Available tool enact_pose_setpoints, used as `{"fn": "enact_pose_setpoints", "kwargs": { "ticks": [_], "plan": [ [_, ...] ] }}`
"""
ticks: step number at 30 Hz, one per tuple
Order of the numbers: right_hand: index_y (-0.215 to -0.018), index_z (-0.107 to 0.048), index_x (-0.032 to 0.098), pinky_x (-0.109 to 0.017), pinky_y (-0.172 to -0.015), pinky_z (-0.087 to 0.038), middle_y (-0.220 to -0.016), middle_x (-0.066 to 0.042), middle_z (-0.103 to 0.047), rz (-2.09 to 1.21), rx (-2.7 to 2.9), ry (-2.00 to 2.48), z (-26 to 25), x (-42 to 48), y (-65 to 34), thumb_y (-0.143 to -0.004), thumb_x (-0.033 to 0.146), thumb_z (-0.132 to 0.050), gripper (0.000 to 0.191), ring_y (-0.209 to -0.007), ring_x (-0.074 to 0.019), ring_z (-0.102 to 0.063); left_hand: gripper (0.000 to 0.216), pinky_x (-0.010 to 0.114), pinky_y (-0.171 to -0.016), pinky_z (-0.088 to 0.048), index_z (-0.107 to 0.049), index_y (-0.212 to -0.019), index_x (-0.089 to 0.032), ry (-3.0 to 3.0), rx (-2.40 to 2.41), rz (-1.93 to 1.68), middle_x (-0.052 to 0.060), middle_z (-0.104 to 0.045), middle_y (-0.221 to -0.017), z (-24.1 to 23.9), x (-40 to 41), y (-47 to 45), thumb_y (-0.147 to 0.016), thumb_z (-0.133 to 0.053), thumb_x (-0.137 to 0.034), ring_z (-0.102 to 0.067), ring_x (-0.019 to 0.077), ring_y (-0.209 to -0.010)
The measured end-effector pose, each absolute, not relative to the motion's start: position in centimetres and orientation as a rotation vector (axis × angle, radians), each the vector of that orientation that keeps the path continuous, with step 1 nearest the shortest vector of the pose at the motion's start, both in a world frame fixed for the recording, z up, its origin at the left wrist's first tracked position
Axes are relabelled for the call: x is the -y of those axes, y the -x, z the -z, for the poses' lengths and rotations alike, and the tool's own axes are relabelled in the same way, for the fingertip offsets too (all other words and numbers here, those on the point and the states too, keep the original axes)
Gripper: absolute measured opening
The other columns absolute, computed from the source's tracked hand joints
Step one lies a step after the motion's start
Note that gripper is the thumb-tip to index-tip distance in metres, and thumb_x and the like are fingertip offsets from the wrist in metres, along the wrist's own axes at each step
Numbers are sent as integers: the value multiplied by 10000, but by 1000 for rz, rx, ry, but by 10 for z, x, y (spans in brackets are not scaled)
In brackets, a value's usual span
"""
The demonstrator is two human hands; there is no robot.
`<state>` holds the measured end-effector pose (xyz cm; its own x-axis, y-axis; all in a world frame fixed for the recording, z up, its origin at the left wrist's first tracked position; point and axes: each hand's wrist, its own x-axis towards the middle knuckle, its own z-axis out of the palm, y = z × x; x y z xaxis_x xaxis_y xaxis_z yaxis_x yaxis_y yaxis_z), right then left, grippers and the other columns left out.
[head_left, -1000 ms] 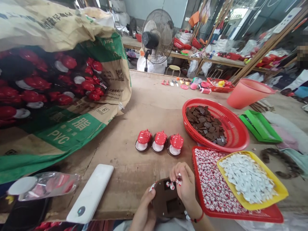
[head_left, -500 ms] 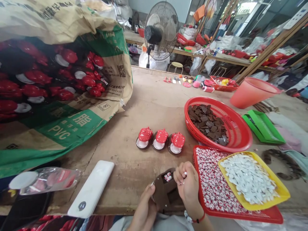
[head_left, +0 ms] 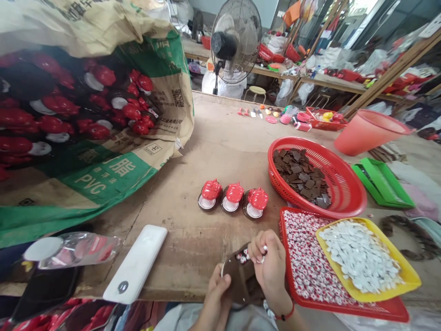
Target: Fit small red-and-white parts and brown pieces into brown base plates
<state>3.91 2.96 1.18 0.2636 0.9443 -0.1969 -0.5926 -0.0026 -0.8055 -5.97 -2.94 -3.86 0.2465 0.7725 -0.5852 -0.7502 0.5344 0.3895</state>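
Note:
My left hand [head_left: 219, 287] grips the edge of a dark brown, rounded plastic piece [head_left: 237, 277] with recesses in it, close to the table's front edge. Small red-and-white beads [head_left: 244, 255] sit in its upper recess. Over that recess is my right hand [head_left: 269, 257], fingers curled in, with small white bead-like bits showing between them. How many it holds is hidden. Beyond the hands, three red-topped toy pieces [head_left: 233, 198] with white fronts and dark bases stand in a row.
To the right, a red tray [head_left: 292, 289] holds many beads, and a yellow tray [head_left: 409, 278] of white pieces overlaps it. Behind is a red basket [head_left: 347, 184] of brown squares. A sack [head_left: 138, 172] of red-topped toys lies left, near a white power bank [head_left: 138, 262].
My right hand has lowered slightly toward the recess and now covers more of it. The brown piece has shifted a little to the right with my left hand. The camera view has moved slightly.

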Motion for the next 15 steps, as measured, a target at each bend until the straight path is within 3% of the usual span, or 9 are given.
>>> {"fn": "enact_pose_setpoints", "kwargs": {
  "ticks": [10, 15],
  "plan": [
    [-461, -341, 171, -206, -438, -342, -387, 102, -305, -1157, 599, 1006, 1, -26, -37, -773, 298, -513, 378, -342, -33, -260, 206, 240, -688, -389, -608, -734, -196, -56, -853, -997, -4, -637, -754, 30, 30, 52, -569, -705, -272, -540, 151, -769],
    [-474, -352, 172, -171, -345, -267, -395, 101, -311, -1253, 519, 983, -5, -28, -43, -759, 283, -522, 349, -317, -30, -248, 179, 226, -616, -391, -594, -696, -189, -30, -892, -1012, -10, -627, -682, 30, 28, 52, -572, -699, -263, -541, 139, -682]
  ]
}}
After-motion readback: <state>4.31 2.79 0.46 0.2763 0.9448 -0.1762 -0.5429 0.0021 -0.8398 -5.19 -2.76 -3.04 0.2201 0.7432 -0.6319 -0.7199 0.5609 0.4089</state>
